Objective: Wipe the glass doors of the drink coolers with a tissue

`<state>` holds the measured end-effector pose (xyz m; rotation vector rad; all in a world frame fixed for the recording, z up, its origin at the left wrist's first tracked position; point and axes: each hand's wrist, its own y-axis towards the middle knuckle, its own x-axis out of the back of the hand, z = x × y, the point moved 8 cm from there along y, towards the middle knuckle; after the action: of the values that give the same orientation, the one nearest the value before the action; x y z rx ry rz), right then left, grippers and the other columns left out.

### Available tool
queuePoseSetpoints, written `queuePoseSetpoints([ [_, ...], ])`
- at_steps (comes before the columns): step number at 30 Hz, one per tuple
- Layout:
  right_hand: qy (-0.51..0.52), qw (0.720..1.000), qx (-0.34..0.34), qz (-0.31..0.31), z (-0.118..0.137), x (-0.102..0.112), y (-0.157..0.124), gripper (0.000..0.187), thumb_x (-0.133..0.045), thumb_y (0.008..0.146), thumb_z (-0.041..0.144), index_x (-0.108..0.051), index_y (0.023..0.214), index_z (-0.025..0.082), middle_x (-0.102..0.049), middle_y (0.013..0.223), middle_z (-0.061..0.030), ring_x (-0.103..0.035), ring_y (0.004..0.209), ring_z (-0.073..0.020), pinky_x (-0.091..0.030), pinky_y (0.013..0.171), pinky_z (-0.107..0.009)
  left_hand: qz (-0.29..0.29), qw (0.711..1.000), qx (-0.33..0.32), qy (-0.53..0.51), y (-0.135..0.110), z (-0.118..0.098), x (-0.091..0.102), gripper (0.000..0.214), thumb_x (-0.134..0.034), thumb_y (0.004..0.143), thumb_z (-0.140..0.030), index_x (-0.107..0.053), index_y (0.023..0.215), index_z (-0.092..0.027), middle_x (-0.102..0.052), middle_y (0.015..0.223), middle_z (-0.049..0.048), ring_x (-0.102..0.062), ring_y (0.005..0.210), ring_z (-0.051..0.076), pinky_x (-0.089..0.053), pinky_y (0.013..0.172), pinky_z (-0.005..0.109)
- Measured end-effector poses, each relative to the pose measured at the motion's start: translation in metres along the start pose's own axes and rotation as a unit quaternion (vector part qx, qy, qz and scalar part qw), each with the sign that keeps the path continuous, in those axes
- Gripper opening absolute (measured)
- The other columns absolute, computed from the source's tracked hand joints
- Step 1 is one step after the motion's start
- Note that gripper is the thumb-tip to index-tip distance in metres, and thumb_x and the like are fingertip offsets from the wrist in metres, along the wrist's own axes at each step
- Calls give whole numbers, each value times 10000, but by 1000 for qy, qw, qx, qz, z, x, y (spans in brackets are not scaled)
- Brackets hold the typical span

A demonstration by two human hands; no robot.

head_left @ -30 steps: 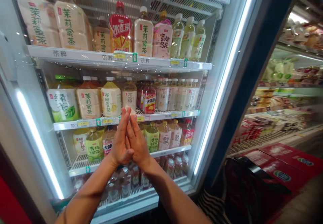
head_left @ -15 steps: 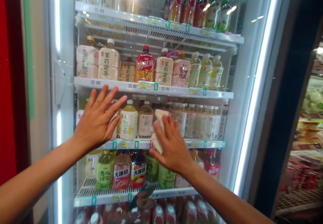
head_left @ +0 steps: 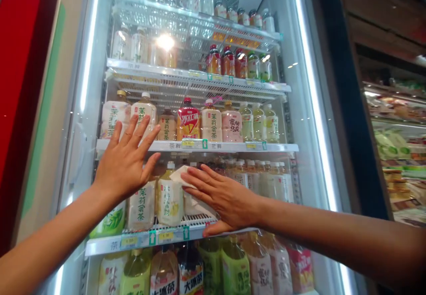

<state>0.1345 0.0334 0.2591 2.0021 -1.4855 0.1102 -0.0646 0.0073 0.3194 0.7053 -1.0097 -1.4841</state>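
Note:
My left hand (head_left: 124,162) lies flat with fingers spread against the glass door (head_left: 299,122) of a drinks fridge, over the left bottles of the middle shelves. My right hand (head_left: 219,197) presses a white cloth or tissue (head_left: 179,175) flat against the same glass, fingers stretched out and pointing left. The cloth shows only at my fingertips and under my palm. Behind the glass stand rows of tea bottles (head_left: 188,119) on white wire shelves (head_left: 199,145).
A red and green panel (head_left: 23,64) borders the fridge on the left. The dark door frame (head_left: 346,108) runs down the right side. Beyond it, open chilled shelves with packaged food (head_left: 396,153) stand at the far right.
My view has tilted upward, showing higher shelves. My right hand has turned so the fingers point left, sliding the cloth across the glass. My left hand stays spread on the glass.

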Motion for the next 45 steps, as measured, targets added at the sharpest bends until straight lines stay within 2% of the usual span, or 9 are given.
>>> queuePoseSetpoints([
  [2,-10,1000,12,20,-11,3,11,943,-423,923,804,-283,1624,188,-340,1679,-83,-226,1593,-230,-210,1320,-480,-3,1000,2,-1,-1,-1,0,756,-461,1010,-478,-42,1636,-417,-108,1751,4,-104,1611,319,-64,1296,612],
  [7,-90,971,-213,-60,-89,29,42,1030,-354,928,818,-93,1649,131,-111,1736,-153,-50,1614,-339,-71,1289,-646,-8,1000,10,3,0,-1,1,750,-450,1018,-486,-41,1641,-395,-138,1746,23,-101,1613,303,-52,1302,589],
  [13,-42,997,35,52,-18,-1,66,991,-364,909,843,-252,1627,170,-220,1727,-80,-103,1618,-234,-81,1336,-480,-20,999,26,17,-20,-4,1,775,-424,1033,-444,15,1652,-290,-144,1736,99,-80,1615,287,-65,1305,569],
  [19,-86,970,-225,-38,-123,38,93,1126,-134,884,902,-85,1635,64,-72,1743,-165,7,1616,-331,15,1283,-639,-27,998,52,19,-42,-9,4,803,-456,1023,-420,25,1651,-283,-112,1737,92,-80,1615,284,-89,1306,572],
  [25,-91,995,-7,50,-64,15,103,1029,-208,900,887,-193,1639,171,-150,1745,-87,-52,1622,-235,6,1328,-483,-34,998,50,23,-47,-11,4,807,-470,1017,-410,3,1654,-262,-145,1730,105,-91,1614,284,-118,1302,580],
  [30,-111,972,-205,-22,-123,35,112,1076,-113,911,876,-65,1635,81,-52,1744,-179,0,1606,-372,40,1260,-654,-32,997,63,14,-48,-10,4,821,-494,1007,-415,-2,1653,-292,-139,1735,79,-51,1616,310,-94,1297,631],
  [36,-88,996,-9,7,-44,7,108,974,-282,882,894,-226,1627,269,-208,1737,-42,-75,1619,-274,-12,1317,-548,-59,996,72,5,-57,-12,8,831,-569,968,-416,-95,1647,-355,40,1743,10,18,1611,378,-86,1272,710],
  [41,-95,975,-197,-48,-110,31,106,1022,-125,904,884,-110,1643,179,-95,1751,-110,-14,1612,-351,39,1242,-704,-51,995,82,-3,-65,-13,9,807,-569,971,-405,-120,1641,-375,45,1744,-10,7,1613,371,-91,1264,726],
  [45,-74,992,-83,-62,-47,18,88,995,-267,909,870,-224,1629,185,-230,1726,-91,-102,1615,-292,-41,1307,-583,-35,997,72,-3,-77,-20,9,776,-533,986,-400,-127,1645,-348,-57,1745,-5,0,1617,340,-51,1282,692],
])
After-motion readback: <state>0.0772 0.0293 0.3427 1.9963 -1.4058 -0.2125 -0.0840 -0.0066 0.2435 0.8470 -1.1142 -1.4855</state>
